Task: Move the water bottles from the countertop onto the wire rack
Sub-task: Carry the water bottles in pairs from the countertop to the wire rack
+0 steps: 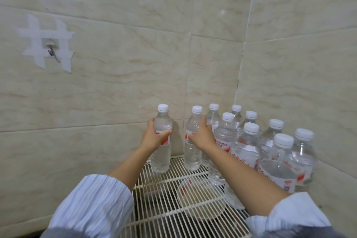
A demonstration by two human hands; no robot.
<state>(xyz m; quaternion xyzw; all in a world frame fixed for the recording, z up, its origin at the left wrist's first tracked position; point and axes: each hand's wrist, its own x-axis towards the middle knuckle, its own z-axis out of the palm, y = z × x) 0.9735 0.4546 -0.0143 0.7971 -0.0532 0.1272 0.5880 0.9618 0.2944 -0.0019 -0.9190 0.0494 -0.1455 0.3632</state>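
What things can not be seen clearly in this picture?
- Head view: the right hand's fingers lie behind the bottle, so its grip is unclear.
- The lower shelf under the wire rack is dark.
- The nearest bottles are blurred.
- The countertop is out of frame.

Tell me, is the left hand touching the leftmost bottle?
Touching. The head view shows the left hand wrapped around the leftmost bottle, thumb across its label, on the wire rack.
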